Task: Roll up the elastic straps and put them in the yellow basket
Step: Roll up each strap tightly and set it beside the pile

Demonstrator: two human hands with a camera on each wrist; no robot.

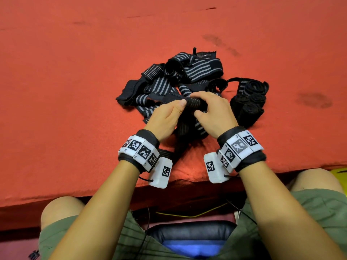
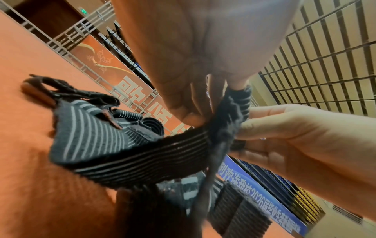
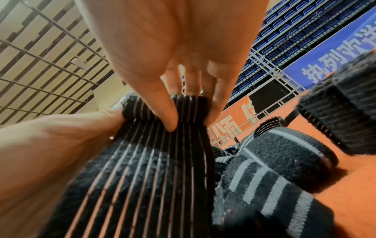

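At the near edge of the red bench (image 1: 65,109), both hands pinch one partly rolled elastic strap (image 1: 195,103)

Left hand (image 1: 167,119) grips the roll's left end between thumb and curled fingers; right hand (image 1: 214,113) closes on its right end, thumb (image 3: 162,111) pressed on the striped face and fingers behind, while the strap's loose tail (image 1: 189,132) drops between the wrists onto the bench. Just right of the right hand sits a cluster of finished black rolls (image 1: 247,104). Beyond the hands lies a tangled pile of unrolled black straps with grey stripes (image 1: 178,76). A yellow sliver (image 1: 338,172) shows by the right knee; whether it is the basket I cannot tell
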